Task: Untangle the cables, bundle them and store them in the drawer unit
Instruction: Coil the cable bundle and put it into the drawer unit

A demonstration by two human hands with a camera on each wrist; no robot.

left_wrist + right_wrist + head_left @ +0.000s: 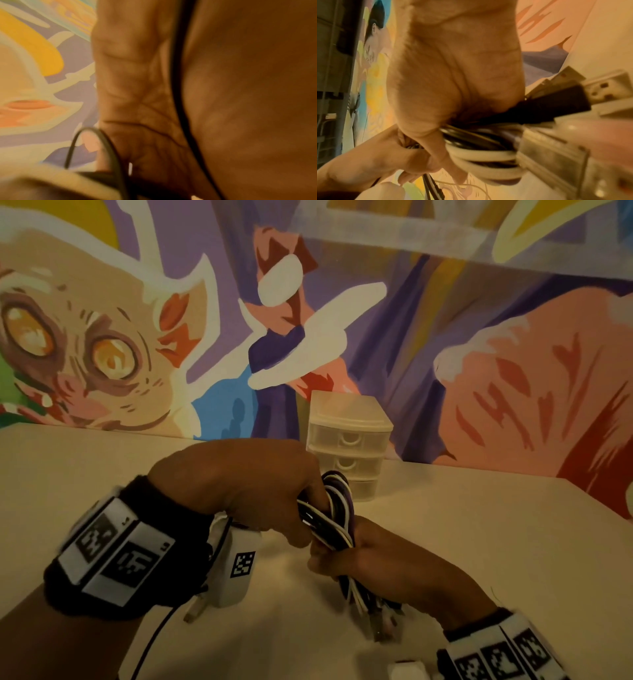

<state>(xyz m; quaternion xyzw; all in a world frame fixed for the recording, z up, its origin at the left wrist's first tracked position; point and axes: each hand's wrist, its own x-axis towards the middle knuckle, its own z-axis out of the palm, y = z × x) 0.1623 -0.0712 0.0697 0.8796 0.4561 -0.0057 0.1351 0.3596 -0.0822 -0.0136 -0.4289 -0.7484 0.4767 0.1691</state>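
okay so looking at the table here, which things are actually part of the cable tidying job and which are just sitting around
Part of the job:
cable bundle, held by left hand and right hand
drawer unit, all drawers closed

Just there:
table
wall mural
wrist cameras' marker bands

No readable text or labels

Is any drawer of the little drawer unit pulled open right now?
No, all three drawers of the drawer unit sit flush and closed in the head view.
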